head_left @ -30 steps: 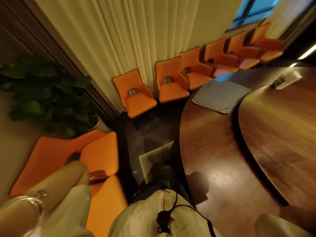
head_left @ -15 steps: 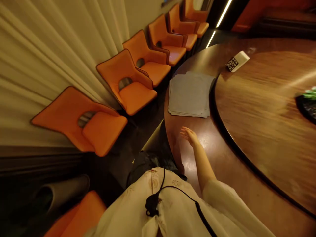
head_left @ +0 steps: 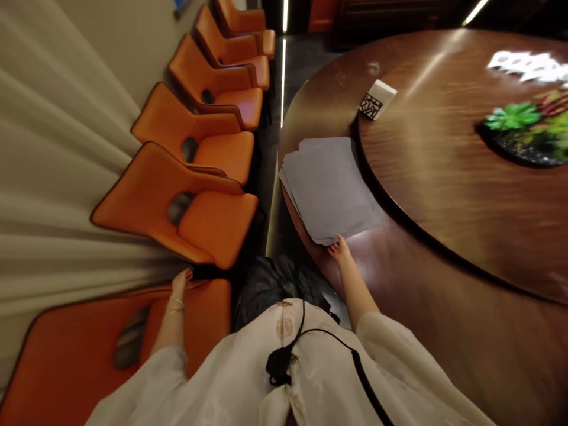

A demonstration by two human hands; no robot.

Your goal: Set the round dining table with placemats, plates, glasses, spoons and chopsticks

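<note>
Head view: my left hand point(head_left: 180, 284), fingers outstretched, was by a smooth orange chair point(head_left: 80, 337); my right hand point(head_left: 338, 249), grip unclear, touched the flat grey sheet stack point(head_left: 327, 186) between the glossy brown wooden table point(head_left: 412, 290)'s curved rim and round centre point(head_left: 444, 177), with open wood rightward.

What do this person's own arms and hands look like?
Loose, pale sleeves reach to about the elbows. The left hand and right hand wear no gloves; a thin, light-coloured bracelet circles the left wrist.
</note>
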